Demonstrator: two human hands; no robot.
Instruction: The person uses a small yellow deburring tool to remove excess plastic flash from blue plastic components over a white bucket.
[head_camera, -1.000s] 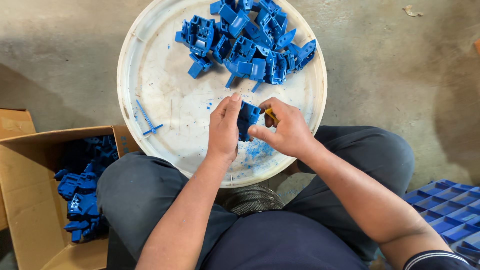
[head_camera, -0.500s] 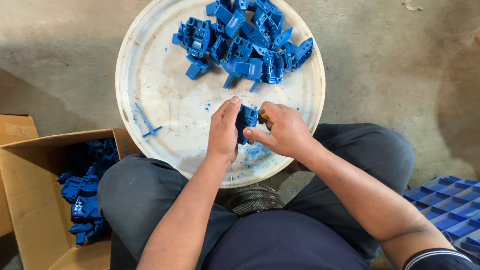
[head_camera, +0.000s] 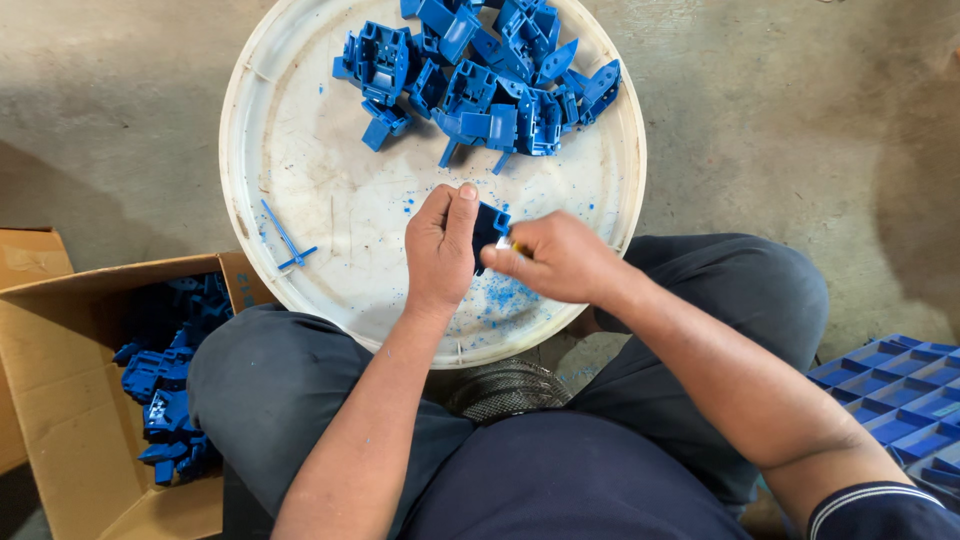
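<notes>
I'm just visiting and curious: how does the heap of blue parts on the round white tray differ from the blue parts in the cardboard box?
The heap on the tray lies in bright light on the white tray, near the top of the view; the parts in the box lie in shadow, low on the left. The tray heap is spread flat; the box parts are piled against the wall of the cardboard box. Both are the same blue plastic.

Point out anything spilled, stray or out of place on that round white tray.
Blue shavings are scattered over the white tray, thickest under the left hand and right hand, which hold a blue plastic part. A thin blue strip lies alone near the left rim, apart from the parts pile.
</notes>
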